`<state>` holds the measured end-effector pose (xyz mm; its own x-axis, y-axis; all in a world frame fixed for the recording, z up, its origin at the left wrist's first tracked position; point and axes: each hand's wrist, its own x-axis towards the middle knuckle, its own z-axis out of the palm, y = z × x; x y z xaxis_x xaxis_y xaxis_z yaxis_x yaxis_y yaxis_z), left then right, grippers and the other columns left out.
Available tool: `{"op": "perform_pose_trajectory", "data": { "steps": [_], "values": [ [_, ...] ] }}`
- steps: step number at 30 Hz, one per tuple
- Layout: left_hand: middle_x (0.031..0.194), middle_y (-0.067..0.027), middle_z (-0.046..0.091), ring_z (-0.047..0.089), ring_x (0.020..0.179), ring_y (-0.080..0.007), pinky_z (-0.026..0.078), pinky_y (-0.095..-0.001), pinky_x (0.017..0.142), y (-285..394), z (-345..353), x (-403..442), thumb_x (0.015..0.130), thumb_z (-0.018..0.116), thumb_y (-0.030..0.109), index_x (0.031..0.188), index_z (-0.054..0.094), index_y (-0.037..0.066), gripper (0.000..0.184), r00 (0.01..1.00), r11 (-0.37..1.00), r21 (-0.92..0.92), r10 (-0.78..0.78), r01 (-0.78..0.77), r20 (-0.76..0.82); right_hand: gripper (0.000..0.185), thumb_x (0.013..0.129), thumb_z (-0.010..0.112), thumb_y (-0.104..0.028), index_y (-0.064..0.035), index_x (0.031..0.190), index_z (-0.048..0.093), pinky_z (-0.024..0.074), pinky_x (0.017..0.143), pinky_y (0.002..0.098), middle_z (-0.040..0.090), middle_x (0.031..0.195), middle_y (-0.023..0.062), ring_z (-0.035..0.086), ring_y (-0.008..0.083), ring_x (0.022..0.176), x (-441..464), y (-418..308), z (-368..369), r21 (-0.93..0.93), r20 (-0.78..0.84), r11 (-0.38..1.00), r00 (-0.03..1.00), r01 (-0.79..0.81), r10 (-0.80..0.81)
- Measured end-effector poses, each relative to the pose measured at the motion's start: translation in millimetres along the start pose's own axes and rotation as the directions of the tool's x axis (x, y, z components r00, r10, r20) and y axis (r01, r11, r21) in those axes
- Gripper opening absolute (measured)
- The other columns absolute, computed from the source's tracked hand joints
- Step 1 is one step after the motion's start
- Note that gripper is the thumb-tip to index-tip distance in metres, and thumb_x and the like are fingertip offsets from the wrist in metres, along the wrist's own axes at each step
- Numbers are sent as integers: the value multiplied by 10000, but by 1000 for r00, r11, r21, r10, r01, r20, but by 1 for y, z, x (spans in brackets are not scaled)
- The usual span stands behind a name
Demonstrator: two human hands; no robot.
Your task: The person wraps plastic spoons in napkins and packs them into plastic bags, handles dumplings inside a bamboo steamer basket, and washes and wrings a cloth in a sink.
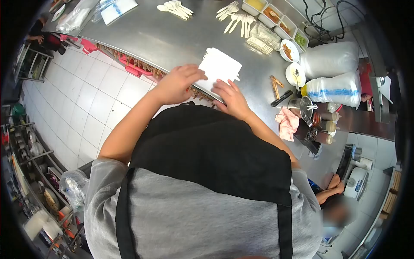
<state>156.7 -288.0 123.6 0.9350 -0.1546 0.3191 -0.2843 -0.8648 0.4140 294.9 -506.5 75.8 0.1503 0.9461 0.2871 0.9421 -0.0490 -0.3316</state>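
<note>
A white, squarish piece like a stack of paper napkins (222, 67) lies on the steel table near its front edge. Small pale tips, perhaps of plastic cutlery, stick out at its far left corner and right side. My left hand (181, 81) is at its left side, fingers stretched and somewhat bent, fingertips at the edge. On the near right side is my right hand (233, 98), its fingers spread over the near edge. Neither hand visibly grips anything. White plastic spoons (176, 9) and white forks (239, 22) lie farther back in groups.
Clear plastic packs (263, 39), food containers (271, 15) and two bowls (289, 50) stand at the back right. A marker (281, 98), pink cloth (286, 124), metal pot (300, 105) and sauce bottles (330, 126) are to the right. Another person's arms (332, 189) show at lower right.
</note>
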Motion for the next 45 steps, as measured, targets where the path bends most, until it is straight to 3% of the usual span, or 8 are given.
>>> {"op": "perform_pose_trajectory", "data": {
  "steps": [3, 12, 18, 22, 36, 39, 42, 45],
  "values": [
    [1210, -66, 537, 452, 1199, -255, 366, -403, 953, -8, 24, -10, 653, 726, 95, 1153, 534, 130, 537, 995, 997, 72, 26, -33, 96, 532, 679, 745, -289, -104, 1140, 556, 333, 989, 443, 525, 1157, 86, 471, 263, 1145, -5, -12, -8, -44, -81, 999, 996, -30, 26],
    [1030, -39, 584, 531, 1002, -247, 409, -393, 856, -27, 37, 15, 709, 705, 167, 1047, 614, 135, 351, 989, 999, -47, 11, -18, -148, 317, 731, 705, -241, -87, 1003, 655, 426, 803, 390, 588, 959, 87, 532, 268, 935, 33, 3, -13, -36, -334, 964, 912, -263, 237],
    [1053, -40, 555, 508, 1034, -249, 415, -394, 855, -9, 43, 12, 654, 756, 250, 1089, 609, 146, 471, 995, 993, -79, 88, -85, 37, 184, 693, 710, -180, -70, 840, 696, 489, 729, 401, 609, 840, 123, 596, 302, 833, 74, 42, -8, -59, -119, 883, 882, -465, 457],
    [1131, -39, 518, 484, 1075, -255, 417, -399, 859, -7, 45, -4, 593, 788, 173, 1132, 573, 152, 580, 994, 993, -74, 94, -90, 60, 194, 675, 721, -182, -67, 830, 696, 497, 695, 392, 623, 827, 109, 616, 284, 792, 78, 38, -14, -21, -82, 839, 838, -543, 540],
    [900, -13, 604, 551, 924, -216, 419, -359, 820, -23, 47, 0, 740, 659, 148, 919, 612, 104, 190, 981, 987, 30, 160, -158, -112, 228, 707, 732, -227, -61, 860, 699, 502, 690, 357, 648, 835, 105, 628, 250, 761, 60, 18, -9, 68, -58, 871, 870, -486, 490],
    [865, -22, 606, 555, 903, -217, 406, -369, 819, -23, 39, 20, 770, 640, 151, 901, 614, 112, 140, 979, 993, 25, 115, -113, -169, 277, 758, 710, -294, -55, 897, 689, 491, 686, 322, 659, 859, 108, 627, 205, 757, 61, 26, -18, 419, 94, 659, 751, -625, 653],
    [838, -29, 610, 555, 905, -219, 397, -383, 818, -30, 37, 51, 784, 635, 158, 914, 616, 120, 137, 982, 1000, 17, 17, -14, -186, 338, 786, 684, -352, -44, 922, 675, 477, 672, 308, 666, 837, 114, 624, 184, 733, 59, 43, -33, 644, 242, 506, 780, -574, 577],
    [823, -24, 619, 554, 906, -230, 395, -391, 822, -39, 37, 81, 796, 637, 180, 950, 615, 131, 164, 986, 995, 17, -95, 98, -138, 386, 764, 687, -384, -40, 939, 666, 472, 667, 322, 663, 791, 122, 626, 193, 715, 66, 32, -52, 323, 224, 689, 760, -649, 610]
  ]
}}
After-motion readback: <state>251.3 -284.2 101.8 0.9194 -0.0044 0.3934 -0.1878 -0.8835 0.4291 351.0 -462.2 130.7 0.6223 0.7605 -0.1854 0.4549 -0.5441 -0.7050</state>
